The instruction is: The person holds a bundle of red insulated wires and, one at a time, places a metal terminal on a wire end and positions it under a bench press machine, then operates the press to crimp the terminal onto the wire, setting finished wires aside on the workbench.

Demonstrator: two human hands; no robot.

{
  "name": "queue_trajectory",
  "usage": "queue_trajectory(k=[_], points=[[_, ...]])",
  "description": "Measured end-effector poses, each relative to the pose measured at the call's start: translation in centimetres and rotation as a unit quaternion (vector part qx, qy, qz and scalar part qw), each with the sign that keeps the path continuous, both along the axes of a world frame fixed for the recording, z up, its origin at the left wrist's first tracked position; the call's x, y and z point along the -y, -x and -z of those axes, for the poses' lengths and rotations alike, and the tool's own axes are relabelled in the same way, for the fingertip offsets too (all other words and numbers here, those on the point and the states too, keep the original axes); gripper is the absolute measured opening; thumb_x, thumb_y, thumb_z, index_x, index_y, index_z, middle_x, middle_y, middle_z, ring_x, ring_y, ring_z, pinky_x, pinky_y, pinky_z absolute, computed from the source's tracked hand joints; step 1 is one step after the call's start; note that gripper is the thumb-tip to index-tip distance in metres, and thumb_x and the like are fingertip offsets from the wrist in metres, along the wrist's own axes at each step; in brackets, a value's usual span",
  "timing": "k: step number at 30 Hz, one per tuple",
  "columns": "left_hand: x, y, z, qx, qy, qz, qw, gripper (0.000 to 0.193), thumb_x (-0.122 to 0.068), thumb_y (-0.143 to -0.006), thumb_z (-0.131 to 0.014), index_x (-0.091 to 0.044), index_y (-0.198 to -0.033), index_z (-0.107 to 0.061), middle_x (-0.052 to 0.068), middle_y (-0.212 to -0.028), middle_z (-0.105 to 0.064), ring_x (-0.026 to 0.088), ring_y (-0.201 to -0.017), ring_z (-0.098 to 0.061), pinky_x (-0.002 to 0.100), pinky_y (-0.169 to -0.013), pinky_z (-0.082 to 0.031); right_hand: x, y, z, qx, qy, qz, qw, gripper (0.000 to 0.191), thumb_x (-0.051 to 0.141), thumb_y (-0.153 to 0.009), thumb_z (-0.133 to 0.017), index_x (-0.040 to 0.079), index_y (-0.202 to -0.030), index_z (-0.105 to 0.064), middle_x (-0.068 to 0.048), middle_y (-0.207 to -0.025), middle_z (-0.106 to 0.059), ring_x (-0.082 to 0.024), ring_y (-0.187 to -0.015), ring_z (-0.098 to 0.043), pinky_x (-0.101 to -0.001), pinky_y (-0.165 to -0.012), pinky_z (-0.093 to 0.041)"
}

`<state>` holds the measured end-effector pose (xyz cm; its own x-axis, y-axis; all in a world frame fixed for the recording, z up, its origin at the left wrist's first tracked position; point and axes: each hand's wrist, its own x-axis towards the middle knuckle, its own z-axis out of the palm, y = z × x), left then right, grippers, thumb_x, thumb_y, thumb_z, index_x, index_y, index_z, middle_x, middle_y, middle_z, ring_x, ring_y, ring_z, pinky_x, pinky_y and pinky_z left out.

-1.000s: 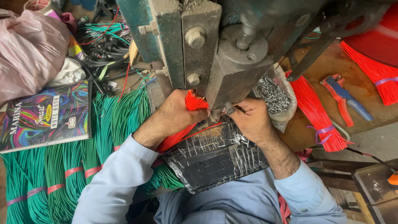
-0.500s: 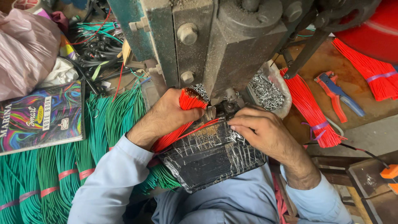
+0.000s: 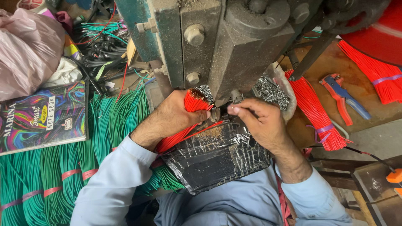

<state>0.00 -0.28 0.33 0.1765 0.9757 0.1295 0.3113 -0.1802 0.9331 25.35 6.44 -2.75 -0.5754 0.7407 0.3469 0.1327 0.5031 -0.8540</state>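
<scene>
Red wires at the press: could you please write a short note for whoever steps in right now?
Left hand: gripping a bundle of red wires, ends up beside the press.
Right hand: fingertips pinched at the press's lower part; what they hold is too small to tell.
Black tray sits on the lap under both hands, with a few small metal bits on it. A bag of metal bits lies right of the press.
Done: cannot tell how many wires are finished.
Left: the bundle in the left hand; more tied red bundles wait on the right, green bundles on the left.
</scene>
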Motion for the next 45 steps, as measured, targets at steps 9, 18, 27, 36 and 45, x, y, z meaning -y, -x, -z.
queue_trajectory(k=[9, 18, 27, 36, 45], points=[[-0.1, 0.3, 0.8, 0.033, -0.020, -0.003, 0.999, 0.014, -0.004, -0.083, -0.069, 0.000, -0.096, -0.072, 0.003, -0.078, -0.071, 0.008, -0.075, -0.060, 0.029, -0.071, -0.055, -1.0, 2.3, 1.7, -0.023, 0.070, -0.001, 0.997, 0.007, 0.003, -0.097, -0.071, -0.002, -0.102, -0.073, -0.006, -0.095, -0.074, -0.009, -0.089, -0.067, -0.0254, -0.080, -0.056], [-0.3, 0.3, 1.2, 0.017, -0.032, -0.006, 0.999, 0.014, -0.003, -0.083, -0.069, 0.000, -0.097, -0.071, 0.002, -0.079, -0.071, 0.008, -0.076, -0.062, 0.029, -0.072, -0.056, -1.6, 2.3, 2.2, -0.014, 0.061, -0.008, 0.998, 0.008, 0.007, -0.096, -0.073, 0.000, -0.098, -0.074, -0.004, -0.090, -0.076, -0.008, -0.087, -0.069, -0.0249, -0.079, -0.057], [-0.3, 0.2, 1.0, 0.017, -0.002, -0.011, 1.000, 0.015, -0.005, -0.082, -0.069, -0.001, -0.097, -0.073, 0.002, -0.080, -0.073, 0.009, -0.077, -0.065, 0.029, -0.073, -0.056, -1.8, 2.1, 1.7, 0.067, 0.044, 0.038, 0.996, 0.009, 0.007, -0.095, -0.077, -0.002, -0.097, -0.075, -0.008, -0.084, -0.074, -0.010, -0.080, -0.063, -0.0273, -0.072, -0.054], [-0.1, 0.0, 0.8, 0.056, 0.015, -0.006, 0.998, 0.012, -0.002, -0.083, -0.070, -0.002, -0.095, -0.073, 0.003, -0.083, -0.073, 0.010, -0.080, -0.067, 0.028, -0.075, -0.057, -0.1, -2.7, -1.6, 0.113, -0.035, -0.018, 0.993, 0.014, 0.006, -0.092, -0.072, 0.003, -0.105, -0.078, -0.006, -0.099, -0.078, -0.012, -0.091, -0.074, -0.0255, -0.079, -0.059], [-0.1, 0.0, 0.4, 0.017, 0.012, 0.004, 1.000, 0.015, -0.007, -0.083, -0.074, -0.002, -0.098, -0.074, 0.003, -0.082, -0.075, 0.010, -0.079, -0.067, 0.028, -0.075, -0.057, -1.2, -3.6, 0.1, 0.139, 0.050, -0.016, 0.989, 0.013, 0.007, -0.089, -0.072, 0.003, -0.101, -0.072, 0.001, -0.102, -0.075, -0.009, -0.087, -0.066, -0.0283, -0.073, -0.055]])
